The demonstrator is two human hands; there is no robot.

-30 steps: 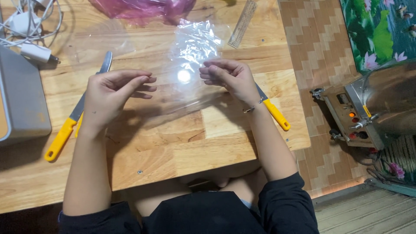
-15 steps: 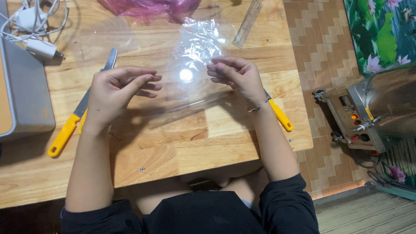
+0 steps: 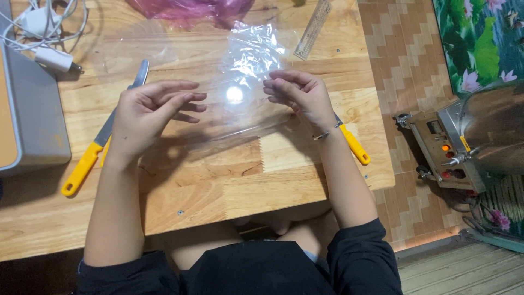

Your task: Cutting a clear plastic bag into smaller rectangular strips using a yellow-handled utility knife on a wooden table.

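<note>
Bright overhead light, sharp focus, glare spot on clear plastic film (image 3: 234,94).
</note>
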